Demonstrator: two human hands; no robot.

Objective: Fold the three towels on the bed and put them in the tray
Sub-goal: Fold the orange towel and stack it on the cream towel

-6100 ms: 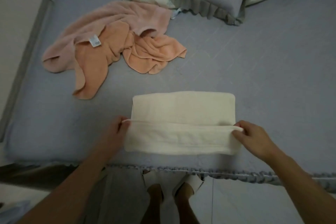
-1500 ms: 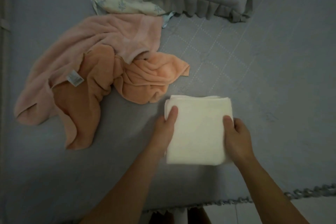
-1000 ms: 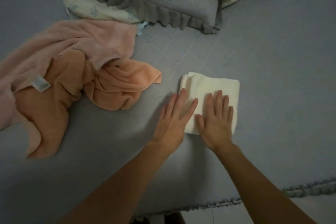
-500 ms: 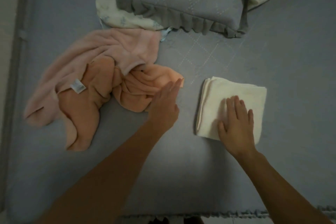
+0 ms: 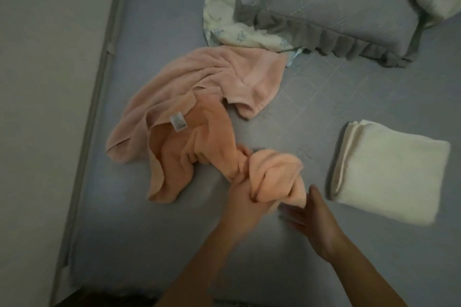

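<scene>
A cream towel point(image 5: 389, 172) lies folded into a thick square at the right of the bed. An orange towel point(image 5: 197, 152) is crumpled in the middle, one end bunched up and gripped by my left hand point(image 5: 245, 197), which blurs with motion. A pink towel point(image 5: 224, 77) lies rumpled behind and partly under the orange one, with a white label at their overlap. My right hand point(image 5: 316, 217) hovers with fingers spread just right of the bunched orange end, holding nothing. No tray is in view.
The bed has a grey-blue quilted cover point(image 5: 349, 97). A grey ruffled pillow point(image 5: 329, 7) lies at the back on a pale floral cloth point(image 5: 224, 20). The bed's left edge point(image 5: 99, 97) runs along a pale floor.
My right hand has left the folded cream towel. My left hand has grabbed the near end of the orange towel and pulled it toward me.
</scene>
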